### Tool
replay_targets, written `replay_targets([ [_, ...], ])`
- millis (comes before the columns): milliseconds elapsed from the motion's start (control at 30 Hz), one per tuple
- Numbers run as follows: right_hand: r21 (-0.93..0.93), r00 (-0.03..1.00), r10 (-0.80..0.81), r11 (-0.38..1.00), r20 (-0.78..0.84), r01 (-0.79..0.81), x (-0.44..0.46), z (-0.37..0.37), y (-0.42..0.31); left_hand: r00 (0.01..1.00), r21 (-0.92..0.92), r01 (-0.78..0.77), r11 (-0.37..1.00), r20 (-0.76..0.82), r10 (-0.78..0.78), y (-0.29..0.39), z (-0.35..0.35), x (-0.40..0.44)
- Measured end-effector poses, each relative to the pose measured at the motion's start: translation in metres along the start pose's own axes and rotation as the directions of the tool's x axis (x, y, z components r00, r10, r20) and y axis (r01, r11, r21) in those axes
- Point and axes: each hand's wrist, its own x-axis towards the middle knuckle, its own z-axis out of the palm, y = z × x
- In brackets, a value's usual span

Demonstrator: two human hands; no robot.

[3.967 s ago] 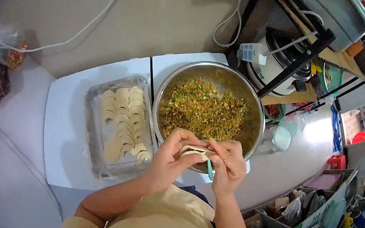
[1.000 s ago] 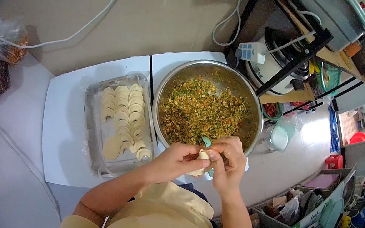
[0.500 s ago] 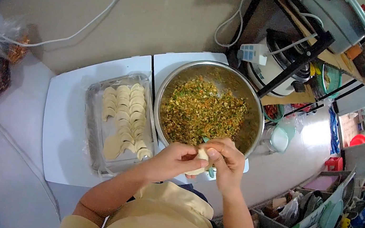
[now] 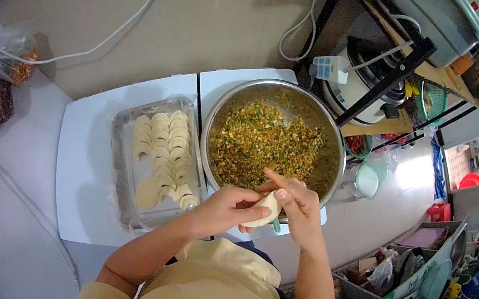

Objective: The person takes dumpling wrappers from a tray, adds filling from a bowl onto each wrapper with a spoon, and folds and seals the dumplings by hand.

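Observation:
Close to my body, at the near rim of a large steel bowl, both hands hold one pale folded dumpling. My left hand cups it from the left, thumb on top. The thumb and fingers of my right hand pinch its upper edge, while the index finger points out over the bowl. A teal utensil end shows below my right hand; the rest is hidden. Chopped filling in brown, green and orange lies in the bowl. Overlapping round dough wrappers fill rows in a plastic-lined tray to the left.
The bowl and tray stand on white tabletops against a wall. At right is a black-framed shelf with a white rice cooker. A clear plastic bag lies far left. Crates stand on the floor at lower right.
My right index finger has lifted and straightened away from the dumpling. More of the dumpling's pale side shows between my hands. The tray and bowl have stayed put.

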Motion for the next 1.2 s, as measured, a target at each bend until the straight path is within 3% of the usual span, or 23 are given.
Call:
replay_targets([
  [33, 0.170, 0.986, 0.168, 0.971, 0.012, -0.167, 0.000, 0.000, -0.001, 1.000, 0.001, -0.001, 1.000, 0.001, 0.001, 0.000, -0.001, 0.000],
  [167, 0.270, 0.989, 0.143, 0.951, 0.044, -0.150, -0.002, 0.005, 0.010, 1.000, 0.032, 0.007, 0.999, 0.021, -0.008, -0.004, -0.003, 0.001],
  [267, 0.199, 0.992, 0.122, 0.972, 0.030, -0.126, -0.003, 0.009, 0.015, 1.000, 0.026, 0.019, 0.999, 0.016, -0.019, -0.004, -0.001, 0.000],
  [333, -0.263, 0.980, -0.199, 0.947, -0.024, 0.185, -0.004, 0.011, 0.012, 1.000, 0.021, 0.026, 0.999, 0.014, -0.026, -0.005, -0.001, 0.000],
  [467, -0.325, 0.952, -0.305, 0.901, -0.003, 0.288, -0.003, 0.014, 0.010, 0.997, 0.025, 0.054, 0.998, 0.049, -0.056, -0.018, -0.011, 0.003],
  [533, -0.204, 0.986, -0.163, 0.965, 0.029, 0.166, -0.004, 0.013, 0.007, 0.997, 0.058, 0.048, 0.997, 0.051, -0.051, -0.014, -0.009, 0.002],
  [567, -0.203, 0.987, -0.161, 0.966, 0.027, 0.163, -0.007, 0.016, 0.007, 1.000, -0.021, -0.018, 1.000, -0.005, 0.018, -0.011, -0.005, 0.001],
  [600, 0.109, 0.996, 0.029, 0.994, -0.079, -0.020, -0.012, 0.022, 0.007, 0.994, -0.095, -0.088, 0.992, -0.066, 0.082, -0.008, -0.001, -0.001],
  [633, 0.422, 0.964, 0.238, 0.891, -0.119, -0.168, -0.015, 0.025, 0.007, 0.994, -0.096, -0.087, 0.992, -0.066, 0.081, -0.007, -0.001, -0.001],
  [700, 0.516, 0.960, 0.261, 0.839, -0.102, -0.174, -0.015, 0.025, 0.013, 0.989, -0.055, -0.142, 0.988, -0.052, 0.139, -0.005, -0.001, 0.000],
  [767, 0.433, 0.985, 0.088, 0.901, -0.150, -0.014, -0.013, 0.026, 0.012, 0.988, -0.051, -0.154, 0.987, -0.042, 0.152, -0.002, 0.001, 0.000],
  [900, 0.407, 0.985, 0.063, 0.914, -0.162, 0.008, -0.012, 0.029, 0.009, 0.990, -0.026, -0.136, 0.990, 0.029, 0.137, -0.003, 0.001, -0.001],
  [967, 0.066, 0.979, -0.103, 0.991, -0.177, 0.116, -0.011, 0.026, 0.009, 0.993, -0.011, -0.115, 0.993, 0.016, 0.115, -0.007, 0.004, -0.001],
  [1000, 0.068, 0.979, -0.101, 0.991, -0.178, 0.115, -0.011, 0.025, 0.008, 0.995, 0.003, -0.096, 0.995, 0.002, 0.096, -0.008, 0.005, -0.002],
  [1067, -0.179, 0.959, -0.265, 0.953, -0.101, 0.244, -0.008, 0.022, 0.004, 0.994, 0.033, -0.110, 0.993, 0.016, 0.109, -0.006, 0.003, -0.003],
  [1133, -0.126, 0.963, -0.246, 0.964, -0.108, 0.232, -0.004, 0.022, -0.004, 0.992, 0.064, -0.127, 0.990, 0.026, 0.125, -0.004, 0.004, -0.004],
  [1200, -0.073, 0.967, -0.227, 0.973, -0.112, 0.220, -0.003, 0.024, -0.006, 0.984, -0.123, -0.159, 0.980, -0.096, 0.148, -0.001, 0.009, -0.005],
])
